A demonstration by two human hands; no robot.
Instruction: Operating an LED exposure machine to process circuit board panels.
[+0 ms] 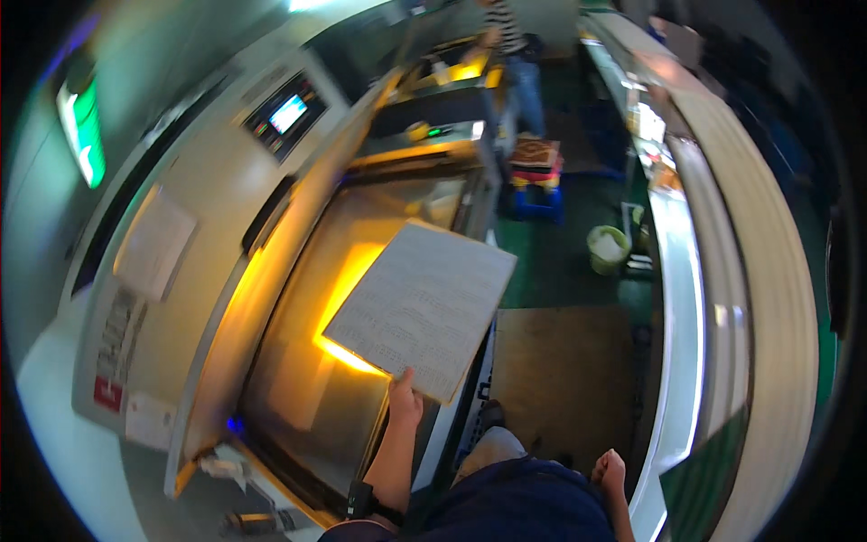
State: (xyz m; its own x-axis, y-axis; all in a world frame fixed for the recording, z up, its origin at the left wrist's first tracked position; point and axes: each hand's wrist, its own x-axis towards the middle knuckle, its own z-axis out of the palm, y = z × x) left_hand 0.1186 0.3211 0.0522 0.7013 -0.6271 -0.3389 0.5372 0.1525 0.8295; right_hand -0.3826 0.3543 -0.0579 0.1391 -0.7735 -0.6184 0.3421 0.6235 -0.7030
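Observation:
A thin, pale grey rectangular panel (424,307), covered in fine rows of small marks, is held by its near edge in my left hand (405,397), thumb on top. It is over the machine's glass bed (312,361), where a yellow glow shows around its left side. Whether the panel touches the glass, I cannot tell. My right hand (610,471) hangs by my right side with its fingers curled into a loose fist, and nothing shows in it. A dark band is around my left wrist.
The machine's raised lid (262,280) stands along the left, beside a control screen (289,115). Another person (519,63) stands at a further machine. A stool (537,176) and a green bucket (608,247) are on the floor ahead. A lit bench (677,316) runs along the right.

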